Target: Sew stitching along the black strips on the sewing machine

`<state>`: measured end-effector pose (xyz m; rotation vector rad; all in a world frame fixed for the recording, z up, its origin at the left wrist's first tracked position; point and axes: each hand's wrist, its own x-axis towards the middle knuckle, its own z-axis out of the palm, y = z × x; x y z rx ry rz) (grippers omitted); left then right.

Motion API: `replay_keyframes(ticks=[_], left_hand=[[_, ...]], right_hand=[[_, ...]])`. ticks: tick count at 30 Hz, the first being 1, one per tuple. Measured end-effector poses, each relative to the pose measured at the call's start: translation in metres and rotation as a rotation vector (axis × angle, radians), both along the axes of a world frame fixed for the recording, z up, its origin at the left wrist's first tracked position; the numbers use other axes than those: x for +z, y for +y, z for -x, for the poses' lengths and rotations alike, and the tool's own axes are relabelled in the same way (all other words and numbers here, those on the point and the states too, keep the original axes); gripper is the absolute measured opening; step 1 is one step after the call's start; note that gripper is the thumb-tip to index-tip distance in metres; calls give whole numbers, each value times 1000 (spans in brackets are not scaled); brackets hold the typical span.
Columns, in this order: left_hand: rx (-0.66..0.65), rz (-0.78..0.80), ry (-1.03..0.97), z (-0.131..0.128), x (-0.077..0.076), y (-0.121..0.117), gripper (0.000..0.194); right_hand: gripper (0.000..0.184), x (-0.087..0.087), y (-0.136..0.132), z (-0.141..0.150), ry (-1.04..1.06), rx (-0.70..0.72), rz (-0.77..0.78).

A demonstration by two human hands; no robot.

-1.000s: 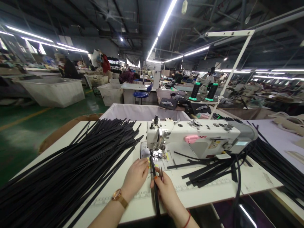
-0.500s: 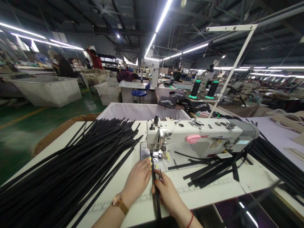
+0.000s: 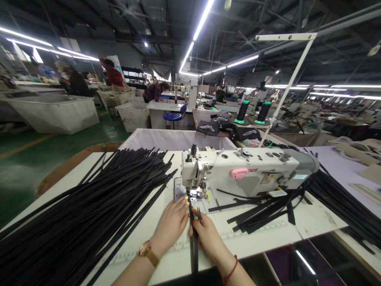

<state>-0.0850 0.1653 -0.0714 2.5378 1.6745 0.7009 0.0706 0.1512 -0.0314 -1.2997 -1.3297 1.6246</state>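
Right hand (image 3: 207,233) pinches black strip (image 3: 194,254) — left hand (image 3: 170,219) flat.

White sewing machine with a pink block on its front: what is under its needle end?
A flat black strip reaches the silver metal presser foot, above a grey metal plate. What lies directly beneath the foot is covered.

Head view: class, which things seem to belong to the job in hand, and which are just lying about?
Seem part of the job:
Black strap, in the right hand
Scissors, same hand
Sewing machine, left hand close by
Pile of similar straps, probably

Seem just lying about:
Beige pieces, far right
Black bag-like pieces beyond the machine
Blue chair
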Motion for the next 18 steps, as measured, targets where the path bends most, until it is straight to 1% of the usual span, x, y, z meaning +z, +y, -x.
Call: replay_keyframes(ticks=[3, 6, 11, 18], left_hand=[[-4, 3, 11, 0, 0, 0, 38], [0, 5, 21, -1, 1, -1, 38], [11, 12, 34, -2, 3, -2, 39], [-6, 6, 8, -1, 2, -1, 39]], right_hand=[[41, -1, 0, -1, 5, -7, 8], [44, 2, 0, 0, 6, -15, 36], [35, 8, 0, 2, 10, -25, 33], [37, 4, 0, 1, 7, -16, 7]])
